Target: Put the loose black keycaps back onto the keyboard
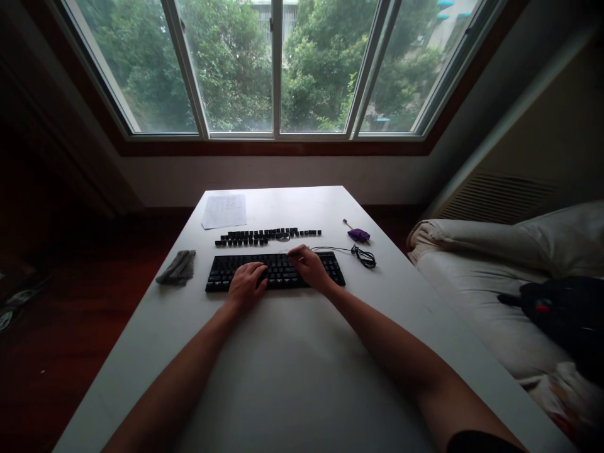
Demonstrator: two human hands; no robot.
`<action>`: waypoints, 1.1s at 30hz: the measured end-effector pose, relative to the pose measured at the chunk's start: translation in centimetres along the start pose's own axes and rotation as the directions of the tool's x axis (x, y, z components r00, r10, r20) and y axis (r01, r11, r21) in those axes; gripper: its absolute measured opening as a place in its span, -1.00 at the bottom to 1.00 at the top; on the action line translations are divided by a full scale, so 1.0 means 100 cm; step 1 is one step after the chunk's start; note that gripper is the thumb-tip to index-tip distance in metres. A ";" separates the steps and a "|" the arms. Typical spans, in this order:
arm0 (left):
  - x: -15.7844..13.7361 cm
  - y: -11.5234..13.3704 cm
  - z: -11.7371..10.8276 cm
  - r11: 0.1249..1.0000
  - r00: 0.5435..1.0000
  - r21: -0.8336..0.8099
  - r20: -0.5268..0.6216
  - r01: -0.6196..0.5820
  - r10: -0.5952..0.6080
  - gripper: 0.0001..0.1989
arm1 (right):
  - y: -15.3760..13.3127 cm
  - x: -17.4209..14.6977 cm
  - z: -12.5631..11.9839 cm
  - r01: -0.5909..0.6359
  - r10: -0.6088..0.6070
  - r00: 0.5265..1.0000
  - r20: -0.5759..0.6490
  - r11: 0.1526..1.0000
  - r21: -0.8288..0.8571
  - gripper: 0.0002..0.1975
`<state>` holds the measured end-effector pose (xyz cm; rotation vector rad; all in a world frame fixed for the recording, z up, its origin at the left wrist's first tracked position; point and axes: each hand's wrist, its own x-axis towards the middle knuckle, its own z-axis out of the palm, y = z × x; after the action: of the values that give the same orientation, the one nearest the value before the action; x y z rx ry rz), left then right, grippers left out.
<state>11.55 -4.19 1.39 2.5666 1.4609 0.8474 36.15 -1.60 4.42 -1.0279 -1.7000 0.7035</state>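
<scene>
A black keyboard lies across the white table, with part of its upper rows looking bare of keycaps. My left hand rests on its left half, palm down, fingers stretched over the keys. Over the upper middle of the keyboard, my right hand is closed in a pinch; whatever is between thumb and fingers is too small and dark to name. Just behind the keyboard, loose black keycaps stand in uneven rows. Among them lies a small dark ring-shaped thing.
A folded grey cloth lies left of the keyboard, and a printed paper sheet at the far left. To the right are a coiled black cable and a purple object beside a thin stick. A light sofa borders the table's right.
</scene>
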 end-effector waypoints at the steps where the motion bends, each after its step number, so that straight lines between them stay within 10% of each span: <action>1: 0.000 0.001 0.000 1.000 1.000 -0.003 -0.001 -0.008 0.008 -0.63 | -0.001 0.007 0.001 0.022 -0.022 1.000 0.009 1.000 -0.019 -0.80; 33: -0.001 0.011 0.002 0.994 0.992 -0.006 0.059 -0.108 0.109 -0.55 | 0.031 0.053 0.035 -0.057 0.063 0.991 0.115 0.997 -0.056 -0.83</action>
<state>12.48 -4.88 1.54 2.6658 1.3143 0.7780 33.03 4.52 3.06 -1.0969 -1.8025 0.7747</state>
